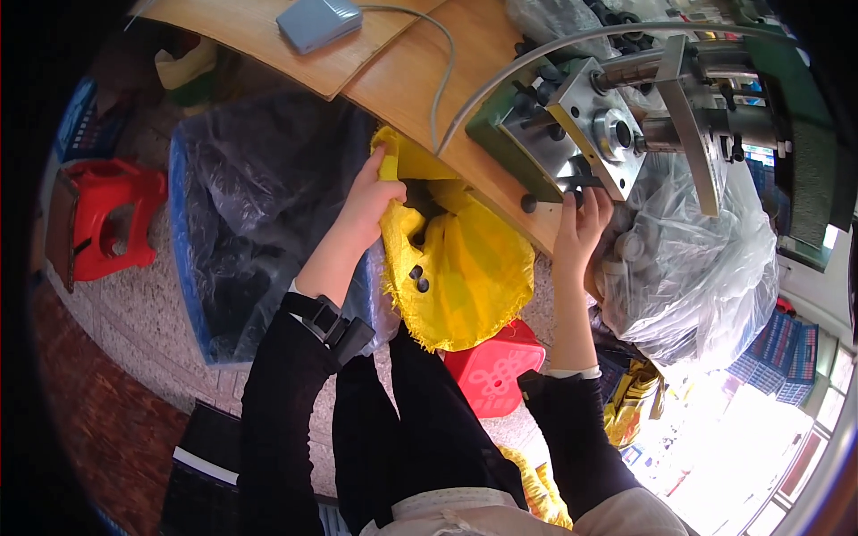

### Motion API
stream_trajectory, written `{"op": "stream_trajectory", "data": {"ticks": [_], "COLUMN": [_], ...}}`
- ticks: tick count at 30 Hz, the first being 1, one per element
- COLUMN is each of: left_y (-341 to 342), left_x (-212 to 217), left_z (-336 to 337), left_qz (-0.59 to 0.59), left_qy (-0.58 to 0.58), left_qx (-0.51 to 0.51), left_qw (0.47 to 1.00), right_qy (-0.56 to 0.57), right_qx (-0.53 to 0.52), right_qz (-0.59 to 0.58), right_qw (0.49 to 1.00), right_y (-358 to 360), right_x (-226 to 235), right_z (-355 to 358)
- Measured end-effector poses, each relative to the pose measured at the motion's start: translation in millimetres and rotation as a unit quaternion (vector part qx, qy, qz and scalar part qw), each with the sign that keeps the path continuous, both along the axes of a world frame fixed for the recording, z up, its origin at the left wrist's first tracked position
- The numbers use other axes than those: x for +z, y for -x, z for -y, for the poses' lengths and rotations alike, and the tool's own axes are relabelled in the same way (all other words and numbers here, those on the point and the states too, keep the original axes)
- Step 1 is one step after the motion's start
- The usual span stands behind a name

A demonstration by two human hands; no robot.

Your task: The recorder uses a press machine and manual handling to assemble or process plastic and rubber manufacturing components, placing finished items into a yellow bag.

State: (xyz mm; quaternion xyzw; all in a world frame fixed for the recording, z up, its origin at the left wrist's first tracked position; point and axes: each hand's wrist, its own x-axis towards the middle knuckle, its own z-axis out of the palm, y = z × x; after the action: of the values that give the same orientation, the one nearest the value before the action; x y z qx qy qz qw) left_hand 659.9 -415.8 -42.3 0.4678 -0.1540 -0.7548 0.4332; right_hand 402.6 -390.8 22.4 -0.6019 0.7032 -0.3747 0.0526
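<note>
Single view, worn on my head, left of pair. Looks steeply down over my lap and forearms, which enter from lower edge. Close range: my left hand [371,201] and right hand [581,228] sit mid-frame, wooden bench [393,80] curving across top. Fisheye bends edges; dark rim rings picture. No second view to compare.

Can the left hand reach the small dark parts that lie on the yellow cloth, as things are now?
Probably yes. The left hand grips the upper edge of the yellow cloth, and the small dark parts lie uncovered on it just below that hand. Nothing stands between them, but the hand would first have to release the cloth.
</note>
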Motion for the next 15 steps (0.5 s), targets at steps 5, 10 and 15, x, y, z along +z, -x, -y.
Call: {"op": "stream_trajectory", "data": {"ticks": [5, 10, 15], "left_y": [0, -3, -12], "left_x": [4, 5, 4], "left_z": [-1, -2, -4], "left_qz": [0.001, -0.007, 0.009], "left_qy": [0.006, -0.006, -0.015], "left_qx": [0.008, 0.02, 0.026], "left_qw": [1.0, 1.0, 1.0], "right_qy": [0.076, -0.022, 0.018], "right_qx": [-0.097, 0.018, 0.087], "right_qz": [-0.02, 0.052, -0.043], "right_qw": [0.992, 0.998, 0.995], "right_y": [-18, -65, -79], "right_x": [-5, -3, 17], "right_z": [-17, -35, -8]}}
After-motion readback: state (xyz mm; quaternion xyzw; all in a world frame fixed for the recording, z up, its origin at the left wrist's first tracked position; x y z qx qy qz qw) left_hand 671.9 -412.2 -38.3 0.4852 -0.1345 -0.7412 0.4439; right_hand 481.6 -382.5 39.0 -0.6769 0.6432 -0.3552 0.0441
